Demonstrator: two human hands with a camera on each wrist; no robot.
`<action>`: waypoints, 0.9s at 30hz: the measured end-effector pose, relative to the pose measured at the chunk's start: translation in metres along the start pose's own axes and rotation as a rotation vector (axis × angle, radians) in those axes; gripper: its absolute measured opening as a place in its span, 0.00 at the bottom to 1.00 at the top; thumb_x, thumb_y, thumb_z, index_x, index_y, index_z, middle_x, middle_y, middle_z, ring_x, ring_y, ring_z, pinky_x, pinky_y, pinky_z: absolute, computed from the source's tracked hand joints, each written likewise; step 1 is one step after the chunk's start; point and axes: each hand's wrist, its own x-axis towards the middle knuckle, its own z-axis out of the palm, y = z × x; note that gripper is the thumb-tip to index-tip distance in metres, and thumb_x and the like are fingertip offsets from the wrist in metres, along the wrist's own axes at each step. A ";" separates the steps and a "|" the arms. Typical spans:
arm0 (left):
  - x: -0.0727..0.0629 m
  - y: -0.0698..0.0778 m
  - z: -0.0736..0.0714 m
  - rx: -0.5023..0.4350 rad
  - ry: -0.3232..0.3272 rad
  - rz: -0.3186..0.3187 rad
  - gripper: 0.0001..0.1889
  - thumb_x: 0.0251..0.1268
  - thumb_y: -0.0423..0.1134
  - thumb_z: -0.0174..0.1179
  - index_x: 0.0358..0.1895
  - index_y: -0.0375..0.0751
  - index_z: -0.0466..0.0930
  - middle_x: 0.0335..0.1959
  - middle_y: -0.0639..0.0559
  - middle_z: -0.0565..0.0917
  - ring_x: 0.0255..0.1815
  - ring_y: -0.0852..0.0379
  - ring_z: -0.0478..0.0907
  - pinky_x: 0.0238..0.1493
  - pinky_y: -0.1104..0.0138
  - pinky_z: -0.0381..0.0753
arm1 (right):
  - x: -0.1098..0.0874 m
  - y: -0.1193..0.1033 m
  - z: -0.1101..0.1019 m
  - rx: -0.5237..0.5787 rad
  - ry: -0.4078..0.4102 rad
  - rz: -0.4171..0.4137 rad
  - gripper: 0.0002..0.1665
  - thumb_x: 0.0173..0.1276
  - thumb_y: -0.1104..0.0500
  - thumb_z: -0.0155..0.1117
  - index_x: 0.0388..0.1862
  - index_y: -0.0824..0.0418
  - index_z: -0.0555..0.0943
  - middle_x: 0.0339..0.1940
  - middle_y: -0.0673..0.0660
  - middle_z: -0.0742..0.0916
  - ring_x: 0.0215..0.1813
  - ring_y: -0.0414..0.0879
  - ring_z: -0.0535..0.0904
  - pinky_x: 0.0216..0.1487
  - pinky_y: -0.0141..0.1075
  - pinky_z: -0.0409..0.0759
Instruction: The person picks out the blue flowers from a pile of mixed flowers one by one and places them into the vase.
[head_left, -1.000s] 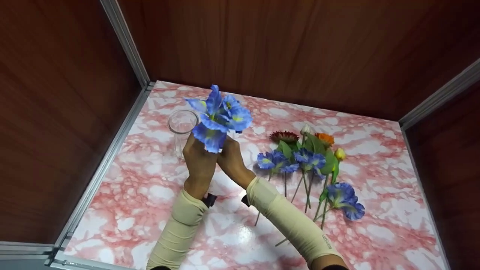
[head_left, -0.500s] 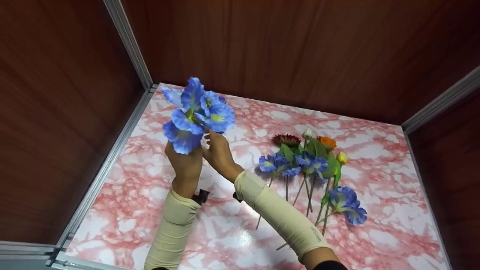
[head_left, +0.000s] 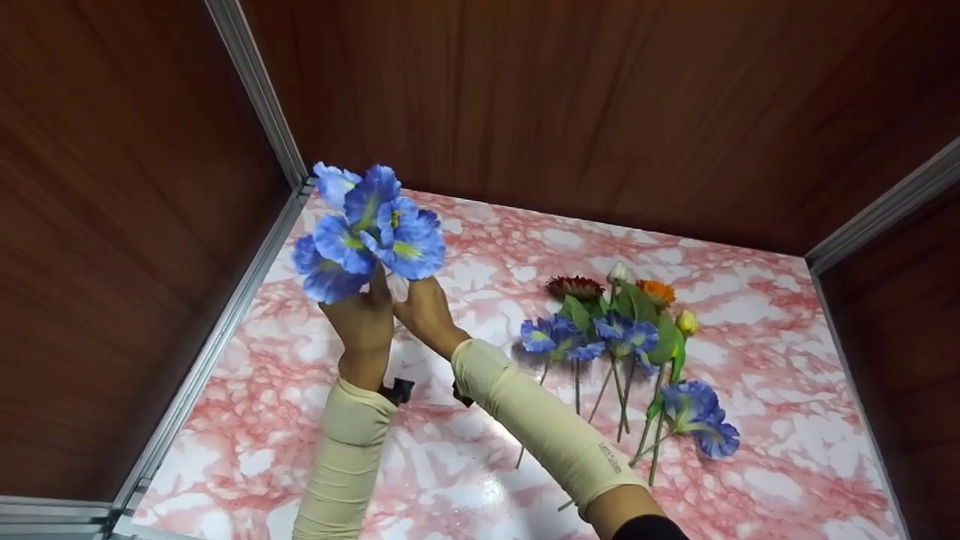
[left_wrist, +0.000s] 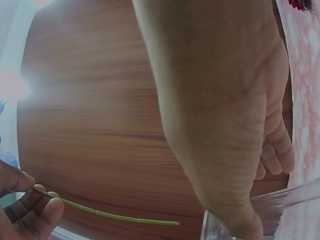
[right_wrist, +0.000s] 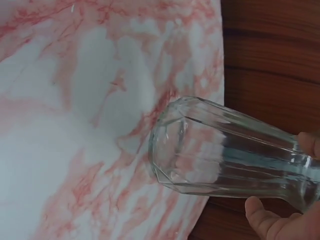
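Observation:
My left hand (head_left: 360, 322) holds up blue irises (head_left: 371, 232) near the back left. In the left wrist view, its thumb and fingertips pinch a thin green stem (left_wrist: 115, 216). My right hand (head_left: 429, 311) is just right of it. In the right wrist view, the right fingers (right_wrist: 265, 220) lie on either side of the neck of a clear faceted glass vase (right_wrist: 240, 160), one fingertip against the glass. The vase stands upright on the table; in the head view, it is hidden behind the hands and flowers.
Right of the arms lie more blue irises (head_left: 559, 337), a dark red flower (head_left: 574, 287), an orange flower (head_left: 655, 292), a yellow bud (head_left: 687, 322) and a white bud (head_left: 618, 272). Brown panels (head_left: 525, 112) wall in the pink-and-white marbled table (head_left: 780, 420).
Both hands have moved left, and the held irises have shifted left with the left hand. The right hand has separated from the stems. The vase has become hidden. The flowers on the table stay put.

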 end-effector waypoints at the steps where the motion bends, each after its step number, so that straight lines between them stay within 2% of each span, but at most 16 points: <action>1: 0.000 -0.002 0.000 0.019 0.003 -0.001 0.12 0.49 0.13 0.56 0.40 0.18 0.78 0.35 0.34 0.83 0.40 0.47 0.80 0.45 0.62 0.77 | 0.001 0.000 0.002 -0.002 -0.010 0.011 0.34 0.53 0.66 0.68 0.61 0.65 0.73 0.54 0.62 0.82 0.58 0.52 0.77 0.59 0.39 0.73; 5: 0.001 -0.013 -0.002 0.119 0.004 0.016 0.07 0.53 0.18 0.56 0.36 0.23 0.80 0.31 0.39 0.83 0.36 0.49 0.78 0.41 0.58 0.75 | 0.007 0.000 0.011 -0.056 -0.032 0.030 0.30 0.55 0.62 0.68 0.58 0.66 0.75 0.49 0.63 0.84 0.54 0.54 0.79 0.55 0.41 0.76; 8: 0.001 -0.022 -0.003 0.192 0.005 0.017 0.07 0.55 0.21 0.57 0.36 0.26 0.82 0.33 0.40 0.84 0.39 0.48 0.80 0.42 0.56 0.76 | 0.011 0.000 0.017 -0.113 -0.036 0.038 0.29 0.56 0.58 0.69 0.55 0.68 0.76 0.45 0.63 0.85 0.50 0.55 0.81 0.52 0.42 0.77; 12: -0.001 -0.033 -0.005 0.264 0.002 -0.019 0.09 0.56 0.24 0.59 0.40 0.27 0.83 0.37 0.40 0.85 0.44 0.46 0.82 0.46 0.54 0.77 | 0.013 0.000 0.025 -0.162 -0.054 0.080 0.29 0.57 0.54 0.70 0.53 0.68 0.76 0.44 0.62 0.84 0.49 0.57 0.80 0.51 0.44 0.77; 17: -0.005 -0.044 -0.008 0.355 -0.008 -0.051 0.08 0.58 0.26 0.59 0.39 0.28 0.84 0.34 0.39 0.86 0.39 0.43 0.83 0.41 0.52 0.78 | 0.013 0.003 0.032 -0.182 -0.052 0.106 0.31 0.55 0.52 0.71 0.53 0.68 0.75 0.45 0.62 0.83 0.50 0.57 0.79 0.51 0.45 0.77; 22: -0.006 -0.054 -0.010 0.400 -0.034 -0.069 0.06 0.58 0.28 0.60 0.34 0.28 0.84 0.26 0.40 0.84 0.29 0.41 0.81 0.33 0.50 0.77 | 0.013 0.008 0.037 -0.138 -0.011 0.086 0.36 0.55 0.52 0.73 0.58 0.67 0.71 0.49 0.62 0.82 0.53 0.57 0.78 0.54 0.46 0.76; 27: -0.003 -0.066 -0.014 0.438 -0.059 -0.072 0.08 0.61 0.31 0.60 0.27 0.30 0.83 0.21 0.41 0.82 0.24 0.41 0.79 0.29 0.51 0.74 | 0.013 0.012 0.040 -0.088 -0.017 0.026 0.45 0.54 0.53 0.74 0.67 0.64 0.65 0.56 0.62 0.80 0.58 0.55 0.76 0.57 0.46 0.74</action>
